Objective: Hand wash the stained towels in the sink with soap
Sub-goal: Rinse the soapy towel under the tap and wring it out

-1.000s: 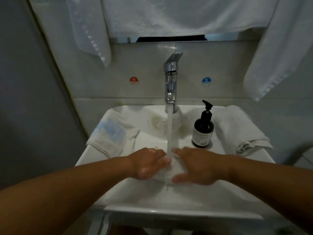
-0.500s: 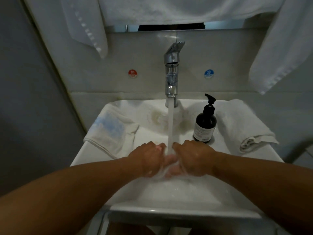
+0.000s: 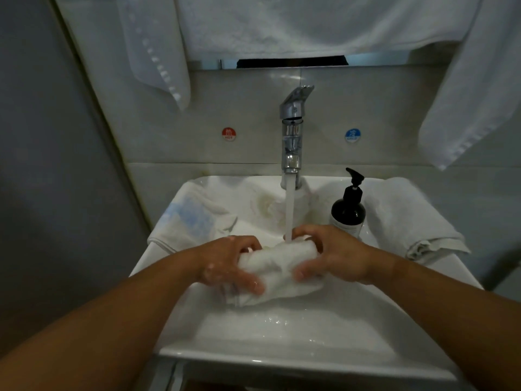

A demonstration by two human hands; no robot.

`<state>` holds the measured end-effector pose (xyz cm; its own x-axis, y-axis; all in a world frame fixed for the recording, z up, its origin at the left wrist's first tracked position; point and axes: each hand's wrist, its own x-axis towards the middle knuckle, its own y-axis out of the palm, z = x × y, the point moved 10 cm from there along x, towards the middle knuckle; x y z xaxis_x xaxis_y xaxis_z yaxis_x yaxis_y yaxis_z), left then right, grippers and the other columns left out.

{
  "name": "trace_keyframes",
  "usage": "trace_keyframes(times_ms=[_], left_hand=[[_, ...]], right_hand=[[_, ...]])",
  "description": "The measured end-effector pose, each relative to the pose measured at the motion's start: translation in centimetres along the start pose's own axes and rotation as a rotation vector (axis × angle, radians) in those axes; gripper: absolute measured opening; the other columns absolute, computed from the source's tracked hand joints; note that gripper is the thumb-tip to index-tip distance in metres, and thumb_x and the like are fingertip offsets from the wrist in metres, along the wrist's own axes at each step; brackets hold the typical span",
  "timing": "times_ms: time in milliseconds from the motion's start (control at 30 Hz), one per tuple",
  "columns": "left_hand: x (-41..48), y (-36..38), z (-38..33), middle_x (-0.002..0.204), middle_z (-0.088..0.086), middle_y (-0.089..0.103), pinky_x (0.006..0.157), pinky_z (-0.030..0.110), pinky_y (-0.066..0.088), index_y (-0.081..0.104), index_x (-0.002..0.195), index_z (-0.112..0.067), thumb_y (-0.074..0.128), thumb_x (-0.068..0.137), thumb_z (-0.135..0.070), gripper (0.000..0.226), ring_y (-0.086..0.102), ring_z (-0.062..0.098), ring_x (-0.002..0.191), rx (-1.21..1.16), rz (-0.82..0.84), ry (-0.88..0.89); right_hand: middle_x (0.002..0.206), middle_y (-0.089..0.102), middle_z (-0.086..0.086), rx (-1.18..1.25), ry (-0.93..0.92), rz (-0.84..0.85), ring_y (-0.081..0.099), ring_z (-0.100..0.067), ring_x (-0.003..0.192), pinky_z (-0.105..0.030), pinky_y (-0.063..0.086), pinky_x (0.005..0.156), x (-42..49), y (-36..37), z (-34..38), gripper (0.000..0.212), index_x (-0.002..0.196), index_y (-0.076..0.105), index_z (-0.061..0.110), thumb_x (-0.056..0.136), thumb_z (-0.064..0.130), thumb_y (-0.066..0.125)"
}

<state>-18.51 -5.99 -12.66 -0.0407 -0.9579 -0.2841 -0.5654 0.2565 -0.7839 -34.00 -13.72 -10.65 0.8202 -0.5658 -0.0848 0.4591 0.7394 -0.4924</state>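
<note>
A small white wet towel point(image 3: 284, 261), bunched into a thick roll, is held over the middle of a white sink point(image 3: 282, 359), seen from above by the person washing it. The left hand point(image 3: 228, 263) grips the roll's left end, fingers curled over the top and thumb underneath, with soap foam on its back. The right hand point(image 3: 335, 255) grips the right end the same way, fingers hooked over the far side and thumb at the near side. A loose fold of the towel hangs below the hands.

Half a second earlier the two hands were pressed close together under the water and the towel was almost hidden; now they are apart and the roll shows plainly between them. A second ago the fingers lay flatter on the cloth.

A stream of water point(image 3: 289, 210) falls from a chrome tap point(image 3: 293, 136) at the sink's back edge and lands on the top of the roll, beside the right fingers.

A dark pump bottle of soap point(image 3: 348, 213) stands on the back right of the sink, just behind the right hand. A towel with a blue stain point(image 3: 189, 218) is draped over the left edge, and a folded white towel point(image 3: 406, 221) lies on the right edge. At the back of the basin is a pale cloth with a yellowish mark point(image 3: 265, 204).

On the wall, a red hot sticker point(image 3: 229, 134) and a blue cold sticker point(image 3: 352, 135) flank the tap. White hanging towels point(image 3: 282, 24) fill the top of the view
</note>
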Motion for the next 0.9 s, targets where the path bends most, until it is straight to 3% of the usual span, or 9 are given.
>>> trace_keyframes(times_ms=[100, 233, 367, 500, 600, 700, 800, 900], left_hand=[[0.3, -0.4, 0.0, 0.105, -0.021, 0.07, 0.091, 0.034, 0.056, 0.062, 0.114, -0.044, 0.087, 0.058, -0.063, 0.065, 0.066, 0.004, 0.099, -0.061, -0.013, 0.025], [0.1, -0.3, 0.2, 0.106, -0.02, 0.072, 0.094, 0.039, 0.057, 0.064, 0.115, -0.043, 0.088, 0.058, -0.06, 0.064, 0.068, 0.007, 0.1, -0.096, -0.001, 0.027], [-0.1, -0.8, -0.2, 0.105, -0.017, 0.073, 0.091, 0.038, 0.058, 0.065, 0.114, -0.041, 0.089, 0.063, -0.052, 0.057, 0.068, 0.006, 0.097, -0.126, -0.035, 0.041], [0.1, -1.0, -0.2, 0.109, -0.019, 0.071, 0.095, 0.04, 0.055, 0.064, 0.115, -0.042, 0.082, 0.062, -0.065, 0.061, 0.066, 0.006, 0.103, -0.139, -0.1, 0.037], [0.2, -0.9, -1.2, 0.111, -0.02, 0.07, 0.095, 0.036, 0.055, 0.062, 0.121, -0.041, 0.081, 0.066, -0.067, 0.064, 0.065, 0.003, 0.103, -0.155, -0.125, 0.056], [0.0, -0.8, -3.1, 0.115, -0.019, 0.068, 0.093, 0.026, 0.055, 0.056, 0.128, -0.039, 0.087, 0.069, -0.054, 0.069, 0.063, 0.0, 0.104, -0.191, -0.139, 0.101], [0.1, -0.2, -4.6, 0.123, -0.023, 0.06, 0.093, 0.018, 0.053, 0.046, 0.131, -0.05, 0.088, 0.071, -0.047, 0.074, 0.058, -0.003, 0.111, -0.22, -0.148, 0.145], [0.3, -0.1, -4.9, 0.124, -0.019, 0.06, 0.089, 0.016, 0.053, 0.048, 0.136, -0.042, 0.085, 0.076, -0.048, 0.071, 0.06, 0.003, 0.112, -0.298, -0.172, 0.153]], right_hand=[[0.107, 0.072, -0.011, 0.179, -0.074, -0.045, 0.07, -0.029, 0.101, -0.045, 0.061, 0.085, -0.1, -0.1, 1.2, 0.054, 0.116, 0.068, 0.019, 0.067, 0.019, 0.091], [0.108, 0.072, 0.005, 0.197, -0.123, -0.151, 0.07, -0.011, 0.1, -0.03, 0.06, 0.083, 0.0, 0.1, 2.3, 0.057, 0.12, 0.063, 0.032, 0.071, 0.023, 0.092], [0.107, 0.069, 0.013, 0.129, -0.159, -0.212, 0.066, -0.002, 0.097, -0.02, 0.057, 0.079, 0.4, 0.3, 3.2, 0.046, 0.122, 0.063, 0.035, 0.081, 0.029, 0.084], [0.107, 0.069, 0.021, 0.14, -0.109, -0.257, 0.068, -0.005, 0.099, -0.031, 0.06, 0.08, 0.5, -0.4, 2.5, 0.033, 0.121, 0.061, 0.044, 0.09, 0.042, 0.072], [0.107, 0.069, 0.008, 0.145, -0.033, -0.303, 0.07, -0.015, 0.096, -0.037, 0.063, 0.07, 0.3, -1.6, 1.6, 0.022, 0.114, 0.061, 0.037, 0.094, 0.045, 0.065], [0.105, 0.067, -0.007, 0.316, 0.049, -0.343, 0.07, -0.023, 0.088, -0.036, 0.058, 0.058, -0.2, -3.3, 0.8, 0.013, 0.109, 0.062, 0.023, 0.098, 0.03, 0.064], [0.095, 0.064, -0.011, 0.401, 0.137, -0.439, 0.064, -0.025, 0.079, -0.029, 0.05, 0.054, -1.2, -5.7, -0.1, 0.013, 0.094, 0.067, 0.017, 0.087, 0.028, 0.065], [0.104, 0.063, -0.013, 0.326, 0.228, -0.492, 0.061, -0.032, 0.094, -0.039, 0.049, 0.073, -2.0, -7.1, -0.9, 0.033, 0.089, 0.068, 0.021, 0.065, 0.041, 0.058]])
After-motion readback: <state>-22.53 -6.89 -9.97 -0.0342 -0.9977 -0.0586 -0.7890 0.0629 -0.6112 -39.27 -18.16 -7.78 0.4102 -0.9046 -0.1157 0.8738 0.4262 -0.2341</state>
